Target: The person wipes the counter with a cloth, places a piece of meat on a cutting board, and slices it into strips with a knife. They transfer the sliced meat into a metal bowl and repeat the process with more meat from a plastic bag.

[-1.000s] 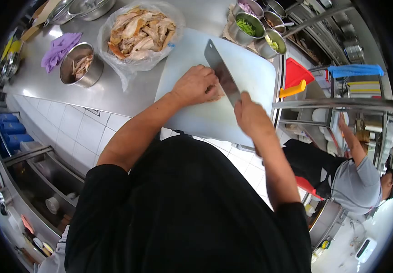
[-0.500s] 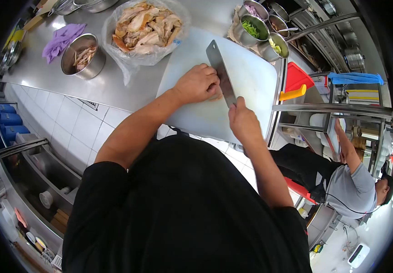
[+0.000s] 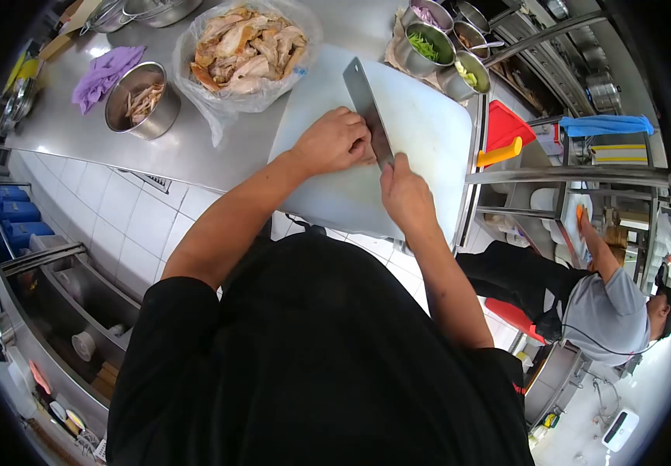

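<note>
My right hand (image 3: 408,194) is wrapped round the handle of a cleaver (image 3: 368,105), whose broad blade points away from me over the white cutting board (image 3: 428,132). Curled on the board, my left hand (image 3: 334,141) has its knuckles beside the blade. A small piece of meat (image 3: 369,158) shows under its fingers, mostly hidden by them. Beyond the board's left corner sits a plastic-lined container (image 3: 209,101) heaped with cooked chicken pieces (image 3: 250,46). Left of it, a steel pot (image 3: 163,116) holds strips of meat (image 3: 142,101).
Steel cups of cut vegetables (image 3: 425,51) stand at the board's far right corner. A red container (image 3: 506,128) and a yellow handle (image 3: 500,153) are beside the board's right edge. A purple cloth (image 3: 106,76) lies at left. A co-worker (image 3: 603,311) reaches toward shelves at right.
The cleaver and my right hand have shifted slightly left, toward my left hand, which stays nearly in place. The co-worker's hand now has something orange at it.
</note>
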The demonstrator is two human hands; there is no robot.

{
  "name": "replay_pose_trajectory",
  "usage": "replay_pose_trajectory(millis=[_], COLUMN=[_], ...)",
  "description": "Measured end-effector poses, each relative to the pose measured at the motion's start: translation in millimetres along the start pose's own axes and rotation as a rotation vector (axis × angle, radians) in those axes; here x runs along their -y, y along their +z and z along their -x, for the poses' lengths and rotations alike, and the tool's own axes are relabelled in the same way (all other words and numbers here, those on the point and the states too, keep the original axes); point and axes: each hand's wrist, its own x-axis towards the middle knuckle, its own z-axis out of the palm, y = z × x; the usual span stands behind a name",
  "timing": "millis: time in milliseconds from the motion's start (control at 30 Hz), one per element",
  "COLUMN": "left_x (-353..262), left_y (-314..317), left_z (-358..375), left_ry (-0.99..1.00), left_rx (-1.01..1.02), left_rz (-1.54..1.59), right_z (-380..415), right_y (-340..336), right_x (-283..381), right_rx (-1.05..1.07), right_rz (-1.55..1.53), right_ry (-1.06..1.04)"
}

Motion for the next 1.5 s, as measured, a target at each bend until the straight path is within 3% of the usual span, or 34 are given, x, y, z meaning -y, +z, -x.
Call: replay_pose_trajectory(millis=[100, 200, 300, 400, 500, 533, 600, 733, 833, 933, 1000, 1133, 1233, 1333, 1400, 1500], left_x=[-4.2, -23.0, -18.1, 1.7, 4.2, 2.2, -3.5, -6.3, -4.3, -9.0, -3.7, -0.6, -2.7, -4.2, 8.9, 11.4], left_y=[-5.1, -7.4, -9.5, -16.7, -18.8, -16.3, -11.7, -7.6, -10.2, -10.3, -12.5, -11.5, -10.7, -9.4, -14.2, -21.5], left_z=[5.6, 16.4, 13.5, 2.5, 4.1, 5.9, 10.1, 5.6, -0.4, 8.3, 2.3, 1.7, 3.9, 10.4, 5.8, 11.9], left_ry=[-0.07, -0.061, -0.042, 0.157, 0.003, -0.037, -0.12, -0.093, -0.063, -0.08, -0.086, -0.018, -0.028, -0.033, -0.003, -0.016], left_rx=[-0.026, -0.075, 0.11, 0.14, -0.022, -0.043, -0.086, -0.004, 0.083, 0.076, -0.024, -0.022, 0.019, 0.039, -0.033, 0.028], left_rz=[0.088, -0.031, -0.04, -0.001, 0.128, 0.101, 0.047, -0.06, -0.081, -0.044, 0.005, -0.035, -0.043, 0.006, 0.091, 0.088], right_z=[-9.5, -8.0, -12.6, -26.1, -32.2, -25.0, -14.0, 11.6, 7.5, -13.4, -23.4, 0.9, 2.9, -14.5, -23.0, -1.9], right_y=[-4.7, -5.3, -11.0, -27.1, -49.4, -67.8, -68.4, -49.7, -8.3, -10.2, -39.4, -44.5, -4.2, -4.8, -28.8, -48.8], right_x=[-0.9, -6.8, -8.7, -20.6, -12.0, 9.1, 9.1, 7.6, 6.3, 9.4, 19.5, 21.3, 20.3, 20.1, 24.1, 32.6], right_rx=[-0.014, 0.009, 0.027, 0.063, 0.185, 0.27, 0.268, 0.156, 0.095, 0.019, 0.089, 0.161, 0.088, 0.009, 0.073, 0.14], right_rz=[-0.036, -0.053, -0.052, 0.003, 0.044, -0.004, 0.035, 0.101, 0.045, 0.064, 0.077, 0.139, 0.017, -0.012, 0.005, 0.041], right_ry=[0.006, 0.019, -0.006, -0.061, -0.035, 0.066, 0.057, 0.015, 0.061, -0.03, -0.018, 0.053, 0.106, -0.008, 0.02, 0.057])
